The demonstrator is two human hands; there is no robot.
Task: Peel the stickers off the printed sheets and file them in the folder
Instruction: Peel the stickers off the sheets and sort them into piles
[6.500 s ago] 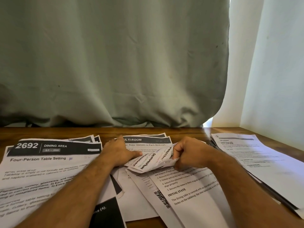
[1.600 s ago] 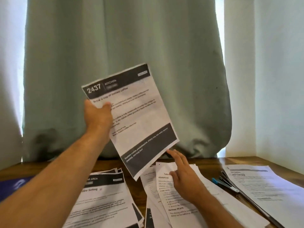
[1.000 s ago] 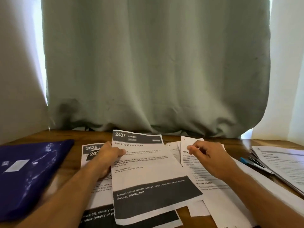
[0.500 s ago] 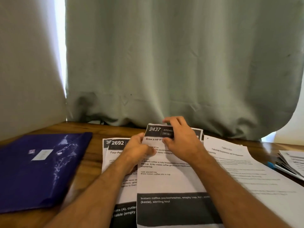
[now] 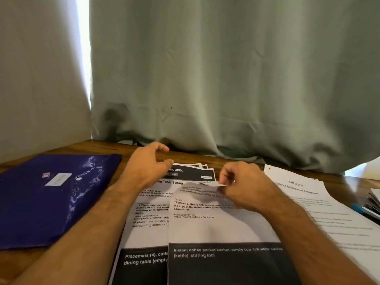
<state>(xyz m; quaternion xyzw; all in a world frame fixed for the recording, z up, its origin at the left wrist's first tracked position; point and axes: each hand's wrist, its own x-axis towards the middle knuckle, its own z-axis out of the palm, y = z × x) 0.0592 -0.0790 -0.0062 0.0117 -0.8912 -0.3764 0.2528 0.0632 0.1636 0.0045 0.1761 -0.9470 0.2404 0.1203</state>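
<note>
Sticker [image 5: 211, 183] pinched between right hand [image 5: 244, 187] fingers [image 5: 223, 189]; left hand [image 5: 147, 167] loosely curled.

We cannot see the top of the coffee sheet [image 5: 216, 229]: its upper edge is folded toward us and lost behind the right hand [image 5: 244, 186], and the fingertips there are hidden behind the paper. Its bottom runs off the lower edge of the picture. The dining sheet [image 5: 148, 221] under it shows only its left part, and the left hand [image 5: 148, 167] covers the start of its heading. The sheets [image 5: 202, 166] stacked beneath show only corners. The white label on the folder [image 5: 51, 198] is too small to read. The page at right [image 5: 320, 204] blurs toward the edge, and the stack [image 5: 374, 202] beyond it is cut off.
</note>
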